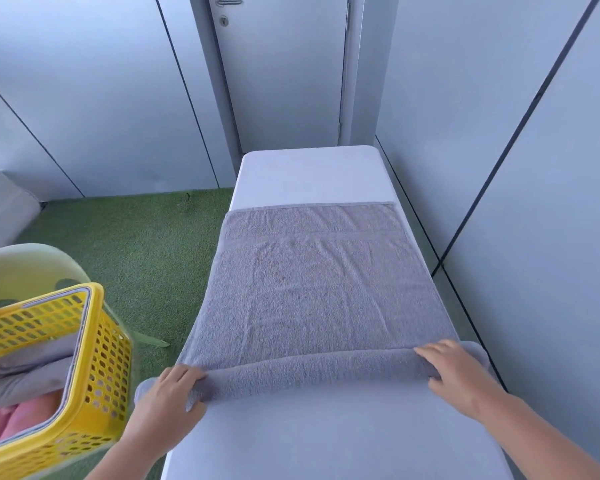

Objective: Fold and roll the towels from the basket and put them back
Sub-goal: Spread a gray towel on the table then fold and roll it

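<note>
Left grip [168,393] curls round the left end of the roll at the near edge of the towel [312,289]. Right grip [454,368] clasps the right end, fingers on top. The towel lies on the white surface [309,171], long axis running away from the person, roll crosswise. Left, the yellow basket [108,358], blurred and cut off, holds grey and pink cloth [25,375].

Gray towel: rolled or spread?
Mostly spread: the gray towel has only its near edge rolled, left hand and right hand on it; the rest lies flat on the table.
</note>
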Action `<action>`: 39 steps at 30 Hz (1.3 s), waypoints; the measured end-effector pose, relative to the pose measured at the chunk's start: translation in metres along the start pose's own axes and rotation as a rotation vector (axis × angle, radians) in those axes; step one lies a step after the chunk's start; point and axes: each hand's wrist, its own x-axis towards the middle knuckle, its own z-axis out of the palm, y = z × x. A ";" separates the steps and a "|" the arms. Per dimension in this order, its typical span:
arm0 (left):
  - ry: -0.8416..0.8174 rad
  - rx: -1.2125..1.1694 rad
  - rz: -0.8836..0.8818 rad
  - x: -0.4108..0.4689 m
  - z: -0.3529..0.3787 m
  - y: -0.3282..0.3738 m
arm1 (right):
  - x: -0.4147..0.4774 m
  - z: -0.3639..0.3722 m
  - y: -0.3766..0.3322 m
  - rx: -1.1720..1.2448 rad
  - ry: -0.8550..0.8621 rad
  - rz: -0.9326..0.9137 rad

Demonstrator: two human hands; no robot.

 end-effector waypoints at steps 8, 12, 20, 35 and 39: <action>-0.078 0.127 0.017 0.004 -0.004 0.005 | -0.003 -0.020 -0.015 -0.137 -0.012 0.070; -0.073 0.174 0.044 0.001 -0.003 0.003 | -0.007 -0.011 -0.007 -0.044 -0.030 0.085; 0.161 -0.006 0.001 -0.002 0.005 -0.007 | -0.012 -0.012 -0.008 0.113 0.204 0.090; 0.055 0.187 0.043 -0.006 -0.004 -0.003 | -0.009 -0.016 -0.008 -0.074 0.023 0.050; 0.103 0.055 -0.029 -0.006 -0.006 0.003 | -0.012 -0.015 -0.017 0.042 0.158 0.066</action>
